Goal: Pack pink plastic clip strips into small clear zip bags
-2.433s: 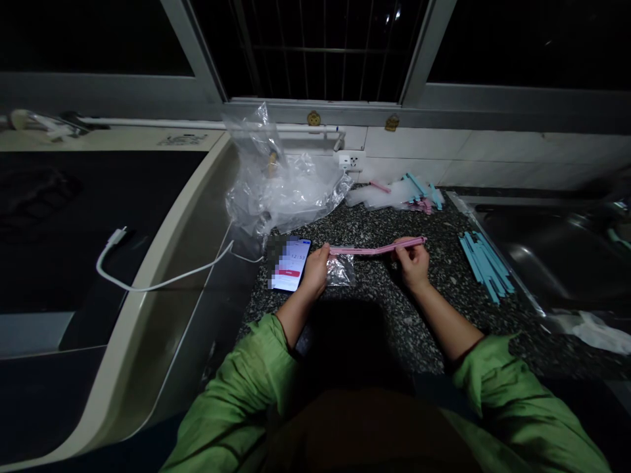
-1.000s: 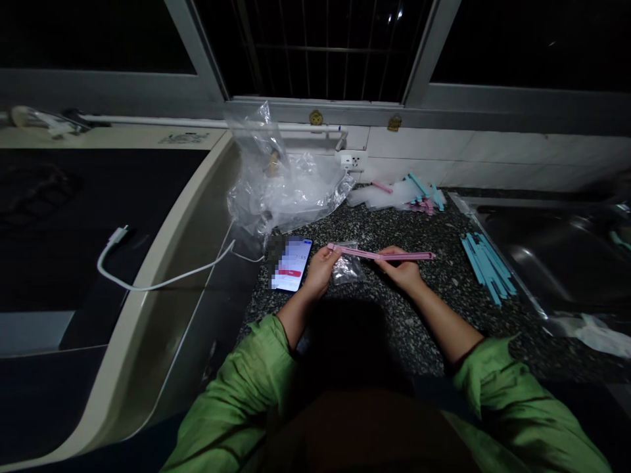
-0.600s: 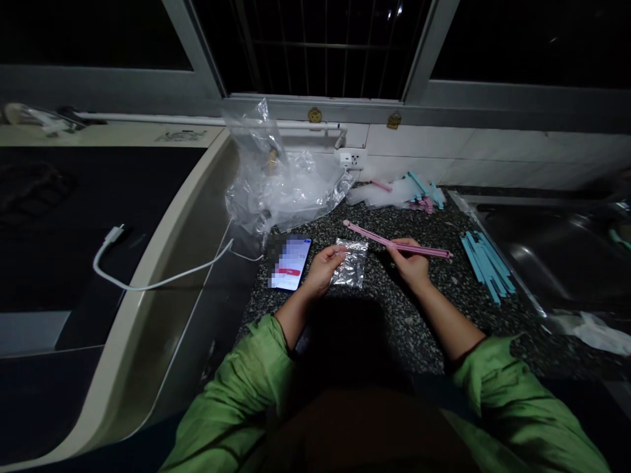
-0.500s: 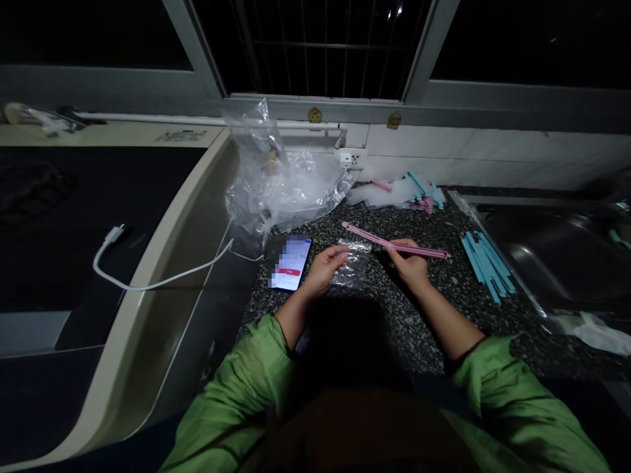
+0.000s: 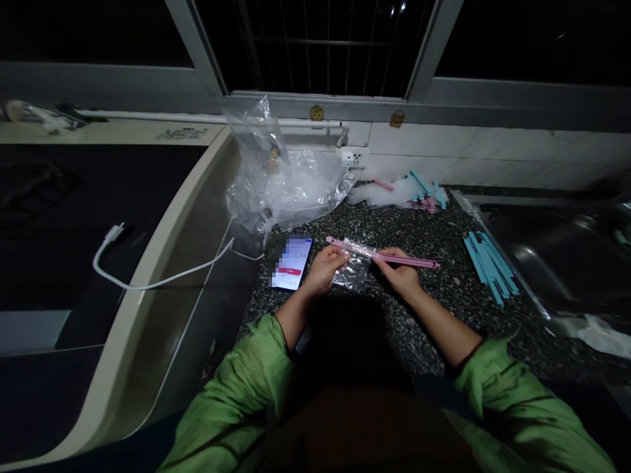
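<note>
My left hand (image 5: 325, 268) is closed on a small clear plastic bag (image 5: 353, 274), which hangs down beside its fingertips. A long, thin pink plastic strip (image 5: 411, 261), slotted along its length, lies across the bag's upper edge. My right hand (image 5: 400, 272) pinches this strip near its middle. The strip's left end reaches just above my left fingers; whether those fingers also touch it, I cannot tell. Just left of my left hand a phone (image 5: 294, 263) with a lit screen rests on the speckled counter (image 5: 315, 226).
Several light-blue strips (image 5: 489, 266) lie in a pile at the right, beside a metal sink (image 5: 557, 256). Large clear plastic bags (image 5: 296, 187) are heaped at the back. Near the wall, pink and blue pieces (image 5: 421, 187) lie on translucent bags. A white cable (image 5: 162, 286) crosses the left side.
My right hand has moved left with the pink strip. The strip now overlaps the small bag's top and its left end is above my left hand, which has stayed in place.
</note>
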`<state>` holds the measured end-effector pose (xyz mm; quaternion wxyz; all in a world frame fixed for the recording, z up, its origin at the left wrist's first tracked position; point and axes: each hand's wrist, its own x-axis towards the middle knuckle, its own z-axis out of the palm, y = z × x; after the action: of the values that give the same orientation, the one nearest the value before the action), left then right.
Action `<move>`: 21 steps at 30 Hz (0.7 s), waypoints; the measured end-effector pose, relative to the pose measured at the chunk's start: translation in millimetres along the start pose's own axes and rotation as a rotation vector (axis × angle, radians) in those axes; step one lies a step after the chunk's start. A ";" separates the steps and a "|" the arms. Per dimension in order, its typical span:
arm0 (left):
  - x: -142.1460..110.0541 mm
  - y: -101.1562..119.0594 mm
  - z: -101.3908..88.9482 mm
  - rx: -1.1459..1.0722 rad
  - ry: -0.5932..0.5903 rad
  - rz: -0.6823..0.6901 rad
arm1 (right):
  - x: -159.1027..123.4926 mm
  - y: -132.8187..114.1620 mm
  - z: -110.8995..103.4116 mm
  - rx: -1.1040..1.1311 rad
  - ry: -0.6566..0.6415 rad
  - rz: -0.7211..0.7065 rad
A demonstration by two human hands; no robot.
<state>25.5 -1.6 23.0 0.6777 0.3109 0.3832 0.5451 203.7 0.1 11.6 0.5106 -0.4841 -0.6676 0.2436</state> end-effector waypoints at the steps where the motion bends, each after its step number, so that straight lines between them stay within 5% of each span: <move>1: 0.1 0.0 0.0 -0.007 -0.002 -0.006 | -0.5 -0.2 0.4 0.001 -0.006 -0.004; 21: 1.4 1.8 -2.4 -0.038 0.023 -0.119 | -0.5 -0.2 0.0 -0.043 -0.067 -0.038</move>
<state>22.8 0.1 23.0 0.7103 0.2682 0.3983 0.5147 203.7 -0.4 11.6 0.4820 -0.4736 -0.6985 0.2356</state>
